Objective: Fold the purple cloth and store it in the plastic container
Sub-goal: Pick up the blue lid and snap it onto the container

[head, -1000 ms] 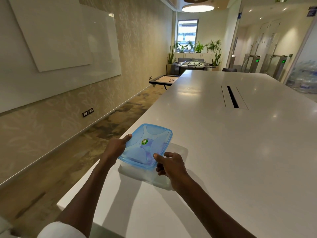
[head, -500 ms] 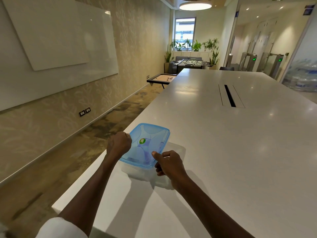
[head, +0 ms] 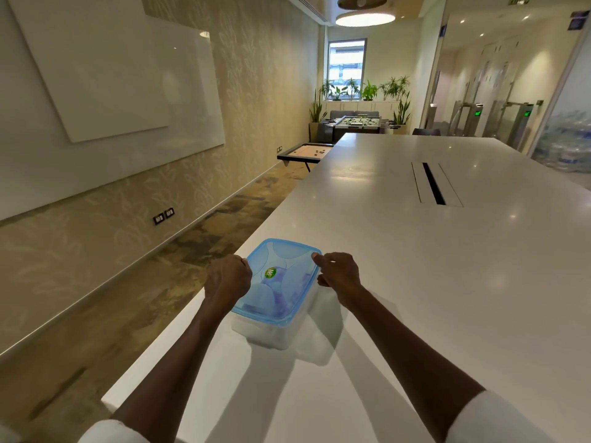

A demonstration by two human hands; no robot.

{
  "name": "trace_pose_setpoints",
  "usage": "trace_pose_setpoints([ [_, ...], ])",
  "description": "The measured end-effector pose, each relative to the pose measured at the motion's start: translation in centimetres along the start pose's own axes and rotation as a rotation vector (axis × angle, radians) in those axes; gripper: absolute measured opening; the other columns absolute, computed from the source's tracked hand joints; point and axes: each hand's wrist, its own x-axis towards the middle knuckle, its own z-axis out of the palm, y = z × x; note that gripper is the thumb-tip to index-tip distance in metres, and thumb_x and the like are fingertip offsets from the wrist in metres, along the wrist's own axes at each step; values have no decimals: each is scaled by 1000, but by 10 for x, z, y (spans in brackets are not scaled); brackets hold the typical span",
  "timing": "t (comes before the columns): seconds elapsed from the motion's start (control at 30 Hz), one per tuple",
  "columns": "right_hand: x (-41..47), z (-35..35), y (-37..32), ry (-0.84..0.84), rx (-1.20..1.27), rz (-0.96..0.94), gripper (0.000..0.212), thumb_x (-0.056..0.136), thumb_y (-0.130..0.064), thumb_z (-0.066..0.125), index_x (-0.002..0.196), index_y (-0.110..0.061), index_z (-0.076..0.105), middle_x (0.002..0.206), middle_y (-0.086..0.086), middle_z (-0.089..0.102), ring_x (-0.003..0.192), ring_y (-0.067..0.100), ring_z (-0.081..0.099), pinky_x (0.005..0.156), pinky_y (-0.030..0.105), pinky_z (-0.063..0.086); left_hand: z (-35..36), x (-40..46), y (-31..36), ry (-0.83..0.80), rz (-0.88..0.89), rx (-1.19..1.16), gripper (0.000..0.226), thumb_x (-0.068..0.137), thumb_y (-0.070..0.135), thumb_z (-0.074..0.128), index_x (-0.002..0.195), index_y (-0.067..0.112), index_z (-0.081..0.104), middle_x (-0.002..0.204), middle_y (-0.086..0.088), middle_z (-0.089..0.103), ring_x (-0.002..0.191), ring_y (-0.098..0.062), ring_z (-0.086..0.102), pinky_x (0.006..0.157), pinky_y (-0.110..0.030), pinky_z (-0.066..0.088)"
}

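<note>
A clear plastic container (head: 265,334) stands near the left edge of the white table (head: 447,282). A translucent blue lid (head: 281,266) with a green round sticker lies flat on top of it. Through the lid the purple cloth (head: 287,302) shows faintly inside. My left hand (head: 228,276) is curled into a fist and presses on the lid's left rim. My right hand (head: 335,271) rests at the lid's far right corner, thumb on the rim and fingers curled down its side.
The table's left edge drops to patterned floor right beside the container. A cable slot (head: 433,183) sits in the table's middle, far ahead. A small game table (head: 305,151) stands beyond the table's far left corner.
The lid has come down flat onto the container. My right hand slid from the lid's near edge to its far right corner, and my left hand closed into a fist on the left rim.
</note>
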Motion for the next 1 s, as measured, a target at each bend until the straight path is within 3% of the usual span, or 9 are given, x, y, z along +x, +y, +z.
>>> trace_pose_setpoints([
  [0.13, 9, 1, -4, -11, 15, 11, 26, 82, -21, 73, 68, -4, 60, 65, 7, 51, 45, 15, 49, 46, 21, 50, 1, 2, -1, 8, 3, -8, 38, 98, 22, 44, 81, -4, 66, 77, -20, 68, 62, -24, 56, 50, -25, 32],
  [0.23, 15, 3, -5, 37, 67, 64, 28, 78, -16, 76, 62, -4, 56, 63, 10, 53, 45, 17, 49, 54, 27, 51, 2, 0, 1, 44, 32, 19, 38, 99, 24, 43, 80, -2, 64, 78, -19, 68, 64, -23, 54, 57, -26, 35],
  [0.53, 26, 1, -4, -27, 255, 281, 15, 75, -6, 74, 82, 2, 63, 79, 19, 59, 49, 23, 50, 43, 23, 45, 10, 2, -5, 63, 49, -53, 38, 98, 21, 43, 67, 4, 56, 67, -13, 58, 60, -26, 55, 57, -31, 42],
  [0.63, 27, 2, -4, -36, 266, 295, 15, 76, -5, 72, 84, 3, 63, 80, 19, 58, 48, 23, 49, 42, 23, 42, 9, 4, -6, 34, 37, -78, 38, 98, 20, 43, 73, -1, 62, 72, -18, 64, 65, -31, 61, 57, -31, 43],
  [0.83, 29, 3, -3, -36, 217, 282, 16, 79, -6, 73, 86, 4, 63, 79, 18, 58, 49, 23, 51, 43, 25, 44, -1, 19, 8, -232, -83, -45, 22, 96, 23, 38, 82, 13, 52, 86, -9, 55, 81, -26, 50, 76, -37, 46],
  [1.0, 32, 2, -1, -50, 220, 264, 18, 80, -5, 74, 86, 4, 60, 79, 18, 58, 51, 24, 52, 44, 26, 45, 0, 40, 19, -302, -121, -258, 18, 97, 17, 41, 87, 8, 52, 92, -16, 57, 84, -25, 49, 76, -33, 43],
])
